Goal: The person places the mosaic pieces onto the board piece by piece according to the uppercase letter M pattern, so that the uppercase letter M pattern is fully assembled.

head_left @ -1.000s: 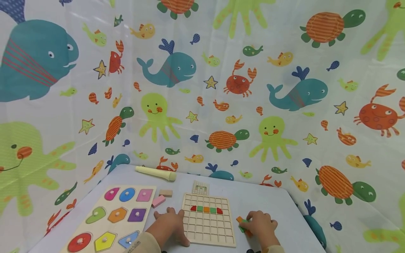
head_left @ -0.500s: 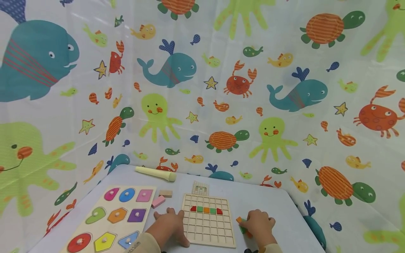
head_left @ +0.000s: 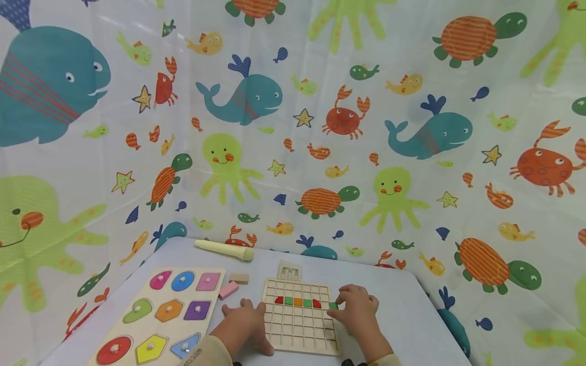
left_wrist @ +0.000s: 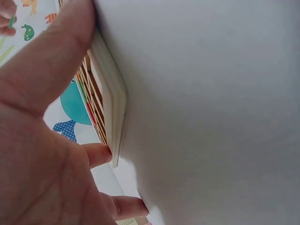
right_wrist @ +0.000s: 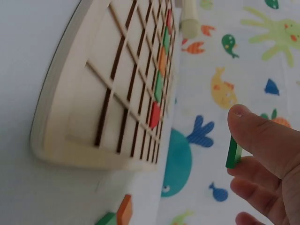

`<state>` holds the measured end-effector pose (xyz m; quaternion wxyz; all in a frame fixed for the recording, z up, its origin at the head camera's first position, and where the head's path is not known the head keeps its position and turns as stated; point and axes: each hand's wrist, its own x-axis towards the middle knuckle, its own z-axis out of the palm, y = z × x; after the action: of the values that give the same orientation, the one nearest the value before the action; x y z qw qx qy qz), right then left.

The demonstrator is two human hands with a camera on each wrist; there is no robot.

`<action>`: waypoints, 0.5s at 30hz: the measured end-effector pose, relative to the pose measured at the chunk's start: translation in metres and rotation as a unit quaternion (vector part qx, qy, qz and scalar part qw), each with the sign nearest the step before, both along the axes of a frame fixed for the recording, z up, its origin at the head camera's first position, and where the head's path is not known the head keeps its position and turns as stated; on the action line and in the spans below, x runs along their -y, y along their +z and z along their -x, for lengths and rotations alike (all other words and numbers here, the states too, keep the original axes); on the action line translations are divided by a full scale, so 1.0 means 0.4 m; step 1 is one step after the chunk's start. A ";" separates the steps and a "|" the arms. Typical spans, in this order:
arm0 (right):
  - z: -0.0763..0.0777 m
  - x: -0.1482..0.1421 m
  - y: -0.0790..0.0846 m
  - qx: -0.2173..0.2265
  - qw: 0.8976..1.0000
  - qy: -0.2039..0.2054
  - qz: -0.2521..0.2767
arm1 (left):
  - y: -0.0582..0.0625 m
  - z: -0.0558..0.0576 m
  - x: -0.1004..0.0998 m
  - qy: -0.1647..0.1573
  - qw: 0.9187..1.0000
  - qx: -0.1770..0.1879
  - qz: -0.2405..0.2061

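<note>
My right hand (head_left: 359, 311) pinches a small green tile (right_wrist: 233, 152) between thumb and fingertip, raised by the right edge of a wooden grid board (head_left: 302, 331). One row of that board holds a red tile (head_left: 279, 300), a green one, an orange one, a green one and a red one. Along the board's left edge rests my left hand (head_left: 242, 326), fingers spread; in the left wrist view its thumb (left_wrist: 51, 61) and a finger touch the board's side. Low in the right wrist view lie a loose orange tile (right_wrist: 124, 211) and a green piece (right_wrist: 107, 219).
A knobbed shape puzzle (head_left: 153, 317) lies on the left. Between it and the grid are a pink block (head_left: 228, 290) and a plain wooden block (head_left: 239, 278). A small grid card (head_left: 289, 270) and a pale yellow microphone-shaped toy (head_left: 224, 249) lie farther back.
The right hand has picked a green tile from the loose pile and lifted it up and left toward the board's right edge. The left hand stays at the board.
</note>
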<state>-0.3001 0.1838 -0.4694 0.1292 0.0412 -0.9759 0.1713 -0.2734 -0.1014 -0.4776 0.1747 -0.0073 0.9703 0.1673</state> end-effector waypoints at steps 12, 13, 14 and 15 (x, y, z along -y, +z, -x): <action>-0.026 0.115 -0.018 0.004 0.998 0.067 -0.003 | 0.002 -0.010 0.003 -0.004 1.000 -0.012 0.008; -0.025 0.126 -0.021 0.009 0.998 0.069 -0.009 | 0.001 -0.009 0.003 -0.005 1.000 -0.012 0.009; -0.022 0.136 -0.024 0.014 0.997 0.073 -0.015 | 0.001 -0.008 0.003 -0.005 1.000 -0.012 0.009; -0.020 0.147 -0.028 0.015 0.997 0.075 -0.022 | 0.000 -0.006 0.003 -0.005 1.000 -0.013 0.010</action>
<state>-0.2921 0.1249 -0.4805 0.0998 0.1147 -0.9753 0.1600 -0.2709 -0.1026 -0.4777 0.1628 -0.0020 0.9741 0.1571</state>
